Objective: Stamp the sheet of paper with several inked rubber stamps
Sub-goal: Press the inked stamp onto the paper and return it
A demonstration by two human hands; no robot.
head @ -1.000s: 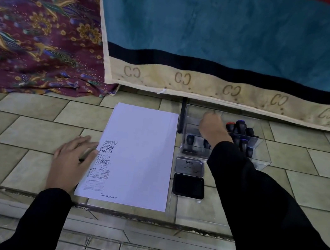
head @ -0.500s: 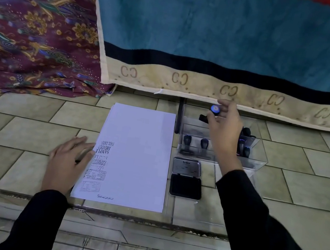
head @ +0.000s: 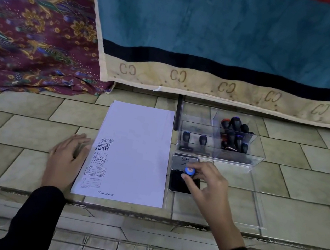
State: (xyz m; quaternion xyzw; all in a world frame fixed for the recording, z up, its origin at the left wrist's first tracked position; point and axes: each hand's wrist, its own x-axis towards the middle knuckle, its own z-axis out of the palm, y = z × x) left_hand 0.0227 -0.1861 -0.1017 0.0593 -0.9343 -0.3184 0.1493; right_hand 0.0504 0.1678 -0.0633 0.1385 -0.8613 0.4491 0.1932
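A white sheet of paper (head: 133, 150) lies on the tiled ledge, with several black stamp prints down its left side. My left hand (head: 65, 159) rests flat at the sheet's left edge. To the right of the sheet sits an open ink pad (head: 180, 183) with its lid folded back. My right hand (head: 207, 185) pinches a rubber stamp with a blue-topped handle (head: 189, 171) and holds it down over the dark pad. Whether the stamp's face touches the ink is hidden by my fingers.
A clear plastic organiser (head: 259, 156) behind the pad holds several more stamps (head: 234, 136), two upright in its left compartment (head: 194, 141). A clear lid (head: 255, 205) lies right of the pad. Teal (head: 218, 35) and patterned maroon (head: 30, 21) cloths hang behind. The ledge edge (head: 144, 216) runs close in front.
My right hand lifted a blue-topped stamp out of the organiser and brought it toward me onto the ink pad. My left hand stayed at the paper's edge.
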